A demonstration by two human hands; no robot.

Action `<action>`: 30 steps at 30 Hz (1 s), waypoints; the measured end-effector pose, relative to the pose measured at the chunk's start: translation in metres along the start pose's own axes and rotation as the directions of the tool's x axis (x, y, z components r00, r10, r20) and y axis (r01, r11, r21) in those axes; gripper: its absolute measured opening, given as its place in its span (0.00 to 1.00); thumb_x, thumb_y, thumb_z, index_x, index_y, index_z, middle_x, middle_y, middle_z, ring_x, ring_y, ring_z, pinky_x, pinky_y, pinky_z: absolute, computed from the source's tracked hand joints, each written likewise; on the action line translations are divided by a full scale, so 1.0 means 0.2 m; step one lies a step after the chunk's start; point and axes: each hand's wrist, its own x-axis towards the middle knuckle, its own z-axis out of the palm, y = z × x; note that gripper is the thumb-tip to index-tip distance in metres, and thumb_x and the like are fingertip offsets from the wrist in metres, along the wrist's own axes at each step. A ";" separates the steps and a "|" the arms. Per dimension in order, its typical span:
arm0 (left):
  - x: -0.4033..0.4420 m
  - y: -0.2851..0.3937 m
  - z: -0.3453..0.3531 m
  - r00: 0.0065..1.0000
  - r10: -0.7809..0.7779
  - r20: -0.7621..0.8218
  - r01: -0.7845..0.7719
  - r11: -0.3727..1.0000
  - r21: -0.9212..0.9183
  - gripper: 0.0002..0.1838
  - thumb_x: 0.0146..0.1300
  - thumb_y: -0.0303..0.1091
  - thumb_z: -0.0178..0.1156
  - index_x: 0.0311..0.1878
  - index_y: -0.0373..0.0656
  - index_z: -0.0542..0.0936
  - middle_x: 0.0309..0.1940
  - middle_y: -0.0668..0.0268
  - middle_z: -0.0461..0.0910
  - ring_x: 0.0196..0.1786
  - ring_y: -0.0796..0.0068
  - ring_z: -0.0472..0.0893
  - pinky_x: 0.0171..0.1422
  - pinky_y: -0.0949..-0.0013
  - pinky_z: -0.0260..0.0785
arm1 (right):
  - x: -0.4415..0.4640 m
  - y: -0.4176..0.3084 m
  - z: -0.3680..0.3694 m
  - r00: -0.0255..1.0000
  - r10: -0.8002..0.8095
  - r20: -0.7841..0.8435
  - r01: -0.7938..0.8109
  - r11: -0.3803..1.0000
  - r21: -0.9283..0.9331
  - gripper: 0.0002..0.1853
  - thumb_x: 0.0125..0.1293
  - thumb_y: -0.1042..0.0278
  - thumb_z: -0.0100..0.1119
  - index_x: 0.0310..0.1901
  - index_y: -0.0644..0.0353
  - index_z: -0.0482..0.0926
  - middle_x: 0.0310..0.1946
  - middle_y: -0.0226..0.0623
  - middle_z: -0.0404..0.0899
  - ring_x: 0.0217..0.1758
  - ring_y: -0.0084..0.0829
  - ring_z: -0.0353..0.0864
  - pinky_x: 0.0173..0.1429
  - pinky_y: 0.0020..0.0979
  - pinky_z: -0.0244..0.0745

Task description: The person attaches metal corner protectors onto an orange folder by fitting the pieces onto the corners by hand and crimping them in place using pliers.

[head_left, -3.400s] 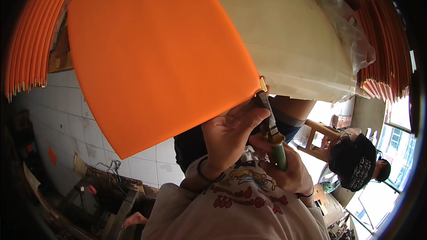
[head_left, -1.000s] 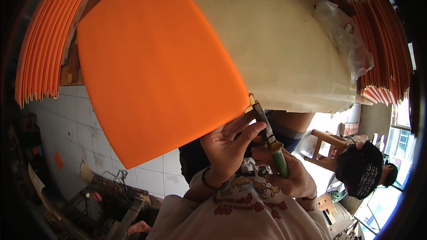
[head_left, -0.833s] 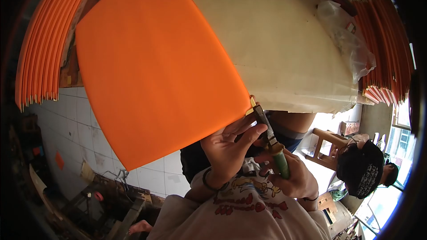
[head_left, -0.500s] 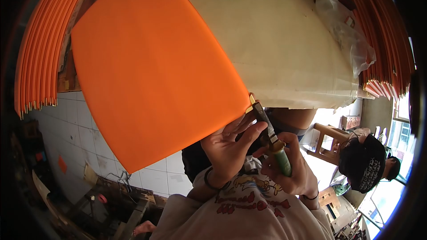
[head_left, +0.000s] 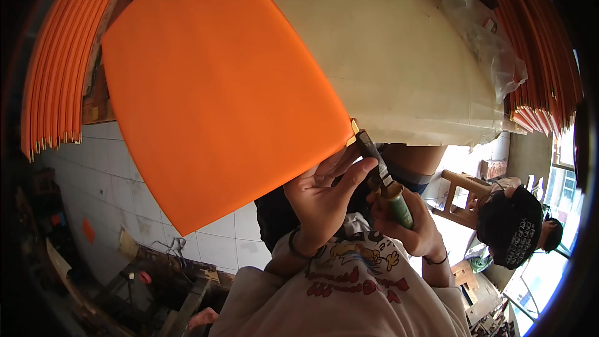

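A large orange sheet (head_left: pixel 218 93) reaches over the edge of the pale covered work surface (head_left: pixel 387 56). At its near right corner sits a small gold-coloured metal piece (head_left: pixel 354 130). My left hand (head_left: pixel 324 196) holds the sheet near that corner from below, with some fingers hidden under it. My right hand (head_left: pixel 415 221) is wrapped round the green handle (head_left: pixel 398 207) of a tool whose dark metal end (head_left: pixel 369 148) touches the gold piece.
Stacked orange sheets with gold tips (head_left: pixel 65 68) stand at the left, and more orange sheets (head_left: pixel 530 56) at the right beside crumpled clear plastic (head_left: pixel 493 50). A person in black (head_left: pixel 510 224) is at the right near a wooden stool (head_left: pixel 458 196).
My right hand's fingers have shifted and closed further round the green handle. The sheet corner, the tool and both hands sit slightly higher in view than half a second ago.
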 end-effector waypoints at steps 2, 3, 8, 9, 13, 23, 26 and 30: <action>0.00 0.00 0.01 1.000 -0.012 -0.013 0.012 1.000 -0.012 0.26 0.58 0.10 0.64 0.61 0.29 0.75 0.59 0.47 0.78 0.59 0.57 0.81 0.66 0.58 0.76 | -0.02 -0.03 0.03 0.997 0.023 -0.074 -0.009 0.982 0.189 0.18 0.54 0.76 0.60 0.49 0.62 0.75 0.32 0.38 0.81 0.34 0.32 0.84 0.41 0.33 0.76; 0.00 0.00 0.01 1.000 -0.020 -0.020 0.019 1.000 -0.024 0.26 0.58 0.10 0.64 0.61 0.29 0.75 0.59 0.47 0.78 0.59 0.57 0.81 0.66 0.58 0.76 | -0.04 -0.03 0.04 0.996 0.015 -0.093 0.009 0.966 0.258 0.18 0.54 0.77 0.59 0.49 0.63 0.75 0.34 0.39 0.81 0.35 0.32 0.84 0.42 0.32 0.76; -0.01 0.01 0.01 0.999 -0.033 -0.028 0.032 0.999 -0.035 0.26 0.57 0.10 0.64 0.61 0.30 0.75 0.59 0.47 0.78 0.59 0.55 0.81 0.66 0.57 0.76 | -0.05 0.02 -0.02 0.998 -0.048 0.047 0.046 0.997 0.054 0.23 0.55 0.83 0.54 0.56 0.66 0.73 0.47 0.43 0.80 0.46 0.33 0.84 0.51 0.31 0.78; -0.01 0.01 0.01 0.999 -0.037 -0.037 0.036 0.999 -0.039 0.26 0.57 0.10 0.64 0.61 0.30 0.74 0.59 0.47 0.78 0.59 0.55 0.81 0.66 0.57 0.76 | -0.05 0.01 -0.04 0.991 -0.017 0.131 0.034 0.991 -0.131 0.25 0.56 0.84 0.52 0.58 0.67 0.72 0.49 0.44 0.79 0.49 0.34 0.84 0.54 0.32 0.77; -0.01 0.02 0.02 0.999 -0.030 -0.032 0.029 0.999 -0.038 0.28 0.56 0.10 0.64 0.62 0.30 0.73 0.59 0.45 0.78 0.59 0.53 0.81 0.65 0.57 0.77 | -0.04 -0.01 -0.02 0.981 -0.125 0.147 0.142 0.983 -0.114 0.33 0.57 0.85 0.52 0.68 0.66 0.67 0.64 0.45 0.72 0.65 0.37 0.76 0.66 0.35 0.70; -0.01 0.00 0.02 1.000 -0.005 -0.019 0.005 0.999 -0.047 0.27 0.58 0.10 0.63 0.62 0.30 0.72 0.59 0.43 0.77 0.59 0.50 0.81 0.64 0.57 0.78 | -0.04 0.03 -0.06 0.966 -0.133 0.224 0.159 0.982 -0.100 0.33 0.59 0.85 0.55 0.69 0.68 0.67 0.79 0.49 0.46 0.80 0.41 0.54 0.76 0.36 0.59; -0.01 0.00 0.01 1.000 0.008 -0.023 -0.008 1.000 -0.009 0.23 0.63 0.13 0.60 0.62 0.30 0.73 0.58 0.44 0.77 0.58 0.50 0.81 0.62 0.57 0.79 | -0.04 0.02 -0.06 0.965 -0.144 0.219 0.160 0.985 -0.058 0.30 0.59 0.85 0.56 0.66 0.68 0.71 0.79 0.52 0.45 0.81 0.44 0.51 0.77 0.38 0.57; -0.01 0.00 0.01 0.995 -0.051 -0.085 0.050 0.999 -0.014 0.18 0.68 0.17 0.57 0.60 0.30 0.74 0.58 0.44 0.78 0.57 0.50 0.82 0.60 0.58 0.80 | -0.02 0.02 -0.05 0.958 -0.195 0.210 0.218 0.971 -0.096 0.29 0.60 0.84 0.59 0.65 0.68 0.72 0.79 0.53 0.44 0.82 0.46 0.48 0.77 0.39 0.56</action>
